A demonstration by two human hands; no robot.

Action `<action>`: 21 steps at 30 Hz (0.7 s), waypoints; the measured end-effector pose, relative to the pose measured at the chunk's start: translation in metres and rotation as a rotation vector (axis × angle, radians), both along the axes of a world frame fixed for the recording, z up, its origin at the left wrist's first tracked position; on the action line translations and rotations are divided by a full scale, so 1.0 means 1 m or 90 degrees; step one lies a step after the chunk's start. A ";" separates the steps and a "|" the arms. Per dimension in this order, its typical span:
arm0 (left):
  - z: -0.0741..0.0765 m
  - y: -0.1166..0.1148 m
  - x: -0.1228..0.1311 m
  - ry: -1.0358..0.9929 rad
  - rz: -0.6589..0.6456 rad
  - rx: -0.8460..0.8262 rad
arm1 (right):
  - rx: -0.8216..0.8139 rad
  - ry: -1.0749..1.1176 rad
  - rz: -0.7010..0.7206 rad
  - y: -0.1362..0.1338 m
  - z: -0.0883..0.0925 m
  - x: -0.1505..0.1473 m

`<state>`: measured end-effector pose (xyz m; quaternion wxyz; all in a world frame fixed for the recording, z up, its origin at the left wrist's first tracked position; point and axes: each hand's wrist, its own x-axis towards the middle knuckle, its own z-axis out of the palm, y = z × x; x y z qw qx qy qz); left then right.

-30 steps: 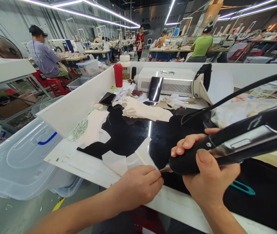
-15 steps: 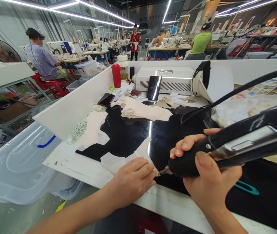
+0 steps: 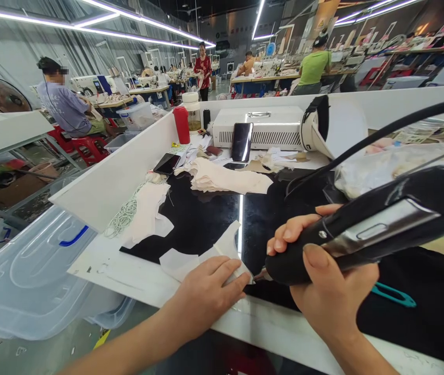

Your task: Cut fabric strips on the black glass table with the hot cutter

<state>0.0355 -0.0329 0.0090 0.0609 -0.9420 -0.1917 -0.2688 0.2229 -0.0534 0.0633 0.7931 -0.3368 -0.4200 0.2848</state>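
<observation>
My right hand [image 3: 329, 284] is wrapped around a black corded handheld tool [image 3: 386, 221] with a metal lever along its side. Its narrow metal tip touches, or nearly touches, the lower right corner of a white fabric piece [image 3: 226, 240]. My left hand [image 3: 210, 289] holds that piece near the same corner, with two digits a little apart and fabric showing between them; the thumb is hard to make out. Beneath lies a glossy black work surface [image 3: 202, 221]. A stack of pale cut pieces [image 3: 225, 177] lies beyond, and more pale pieces [image 3: 149, 208] lie to the left.
A white vented box [image 3: 259, 130], a propped phone [image 3: 242, 141], a second phone [image 3: 166, 164] and a red cup [image 3: 182, 125] stand or lie at the back. A teal tool [image 3: 394, 295] lies right. Low white walls [image 3: 136, 166] border the table. Co-workers are farther off.
The digits of my left hand have parted slightly on the fabric, showing more of it between them. The tool tip stays by the corner. The camera view has shifted a little.
</observation>
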 end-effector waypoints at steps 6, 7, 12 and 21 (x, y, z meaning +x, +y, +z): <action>-0.002 -0.003 -0.003 0.016 0.015 -0.052 | -0.001 0.027 -0.025 0.008 0.003 -0.002; -0.002 -0.003 -0.004 0.021 0.018 -0.063 | -0.002 0.033 -0.033 0.010 0.004 -0.003; -0.003 -0.003 -0.003 0.021 0.016 -0.094 | -0.001 0.049 -0.039 0.020 0.006 -0.007; -0.003 -0.002 -0.004 0.012 0.027 -0.133 | -0.012 0.025 -0.034 0.020 0.003 -0.009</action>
